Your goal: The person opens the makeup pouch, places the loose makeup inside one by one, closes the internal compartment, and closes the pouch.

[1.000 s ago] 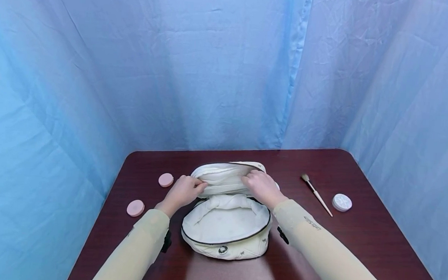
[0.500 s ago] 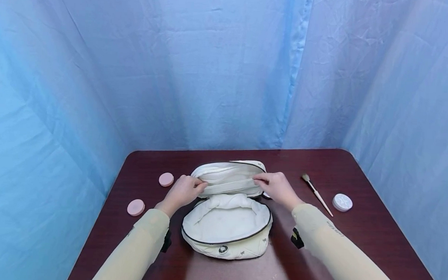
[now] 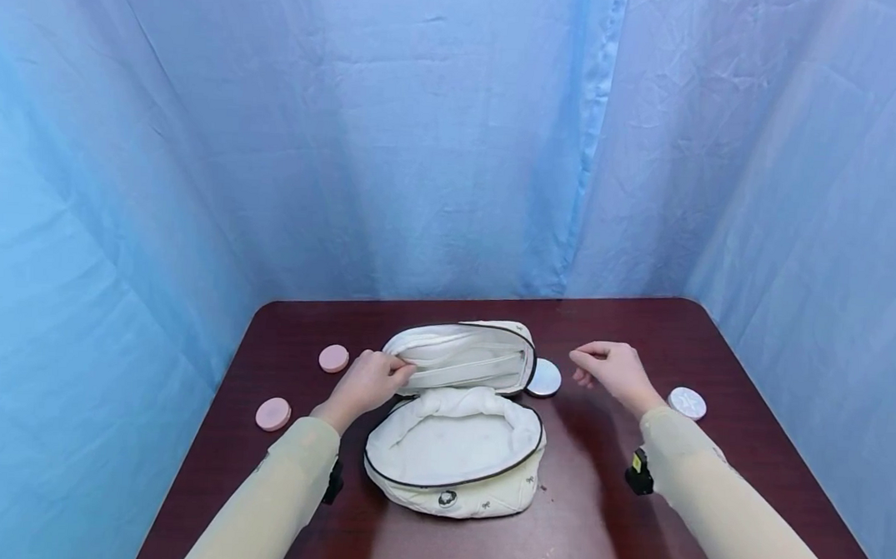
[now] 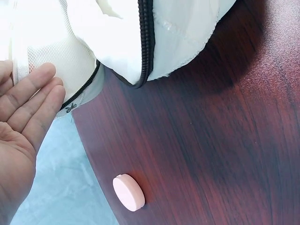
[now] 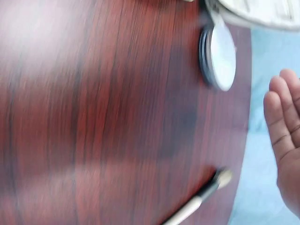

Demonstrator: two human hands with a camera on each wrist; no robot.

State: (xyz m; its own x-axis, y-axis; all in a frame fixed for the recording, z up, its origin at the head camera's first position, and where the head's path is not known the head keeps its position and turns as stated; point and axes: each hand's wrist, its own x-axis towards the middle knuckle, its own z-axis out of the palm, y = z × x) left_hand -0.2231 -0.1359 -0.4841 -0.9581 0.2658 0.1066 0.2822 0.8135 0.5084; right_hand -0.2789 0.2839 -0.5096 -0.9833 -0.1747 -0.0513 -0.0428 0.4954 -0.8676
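Observation:
A white quilted cosmetic bag [image 3: 449, 500] with dark zipper edging stands unzipped in the middle of the table, its lid [image 3: 482, 360] tipped back. My left hand [image 3: 364, 382] pinches the edge of the mesh pocket [image 4: 51, 51] inside that lid, its other fingers fairly straight. To the right of the bag, my right hand [image 3: 612, 374] hovers over the table holding nothing, its fingers loosely extended in the right wrist view. Below it lies a makeup brush [image 5: 190, 206], hidden by the hand and arm in the head view. A round white compact [image 3: 544, 377] rests against the lid's right side.
Two pink round cases, one farther back [image 3: 334, 358] and one nearer [image 3: 273, 414], lie left of the bag. A white round case [image 3: 687, 402] with a star-like relief sits beyond my right wrist. Blue curtains [image 3: 454, 146] enclose the dark red table [image 3: 481, 556].
My right hand has left the lid pocket and moved right toward the brush, uncovering the white compact beside the lid. My left hand stays at the pocket edge.

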